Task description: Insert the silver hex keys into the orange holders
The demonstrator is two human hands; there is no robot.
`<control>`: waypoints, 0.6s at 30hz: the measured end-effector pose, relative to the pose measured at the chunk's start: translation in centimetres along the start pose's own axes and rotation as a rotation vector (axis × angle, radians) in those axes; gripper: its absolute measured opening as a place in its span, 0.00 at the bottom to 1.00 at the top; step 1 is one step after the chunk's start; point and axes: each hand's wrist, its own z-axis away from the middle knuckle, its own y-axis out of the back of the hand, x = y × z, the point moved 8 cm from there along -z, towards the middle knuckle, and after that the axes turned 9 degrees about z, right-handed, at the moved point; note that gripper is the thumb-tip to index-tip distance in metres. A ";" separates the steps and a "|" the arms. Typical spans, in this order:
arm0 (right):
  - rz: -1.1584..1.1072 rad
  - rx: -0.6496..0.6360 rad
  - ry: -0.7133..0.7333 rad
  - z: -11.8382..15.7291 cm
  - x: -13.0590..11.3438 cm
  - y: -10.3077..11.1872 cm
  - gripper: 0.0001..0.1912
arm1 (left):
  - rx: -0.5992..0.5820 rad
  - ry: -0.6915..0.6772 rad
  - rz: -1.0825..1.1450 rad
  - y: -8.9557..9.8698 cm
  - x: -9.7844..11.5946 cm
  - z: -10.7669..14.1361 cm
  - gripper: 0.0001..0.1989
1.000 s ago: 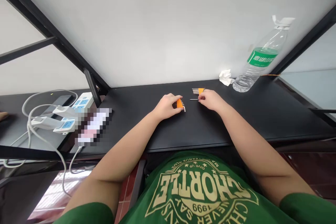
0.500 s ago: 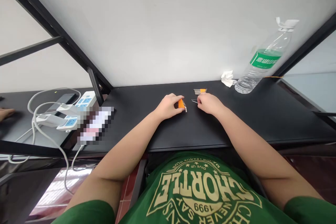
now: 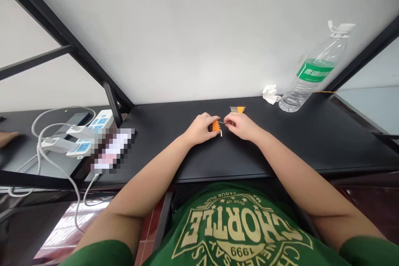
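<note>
My left hand is curled around an orange comb-like piece on the black desk, and my right hand narrowly pinches a thin metal pin right beside it. A second orange piece lies just beyond. Farther right sit a crumpled tissue and a plastic water bottle against a white wall; power strips and white cables lie left.

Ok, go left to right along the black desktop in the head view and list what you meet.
left hand → orange holder with metal pins → thin metal pin → right hand → crumpled white tissue → plastic water bottle with a green label
</note>
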 end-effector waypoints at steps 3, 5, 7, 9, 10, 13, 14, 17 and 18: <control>-0.001 0.021 0.053 0.0 -0.2 -0.1 0.09 | -0.014 -0.010 0.000 -0.1 0.1 -0.1 0.26; 0.030 0.047 0.091 0.1 -0.2 0.0 0.10 | -0.027 -0.008 -0.010 -0.2 0.1 -0.1 0.26; 0.109 0.075 0.135 0.3 -0.5 0.1 0.12 | -0.050 -0.008 -0.034 -0.4 0.2 -0.1 0.25; 0.221 0.090 0.173 0.6 -1.0 0.0 0.14 | -0.076 -0.006 -0.063 -0.6 0.4 0.0 0.24; 0.273 0.096 0.185 0.7 -1.3 0.0 0.15 | -0.084 -0.004 -0.072 -0.7 0.6 0.0 0.24; 0.329 0.130 0.202 0.9 -2.2 -0.2 0.16 | -0.074 -0.003 -0.085 -0.5 1.1 0.0 0.25; 0.303 0.149 0.205 0.9 -2.4 -0.1 0.16 | -0.067 -0.006 -0.090 -0.3 1.3 0.1 0.24; 0.110 0.216 0.205 0.6 -2.8 0.1 0.14 | -0.061 -0.013 -0.116 -0.1 1.8 0.2 0.21; 0.030 0.233 0.195 0.5 -2.7 0.1 0.13 | -0.062 -0.014 -0.122 -0.1 1.9 0.2 0.20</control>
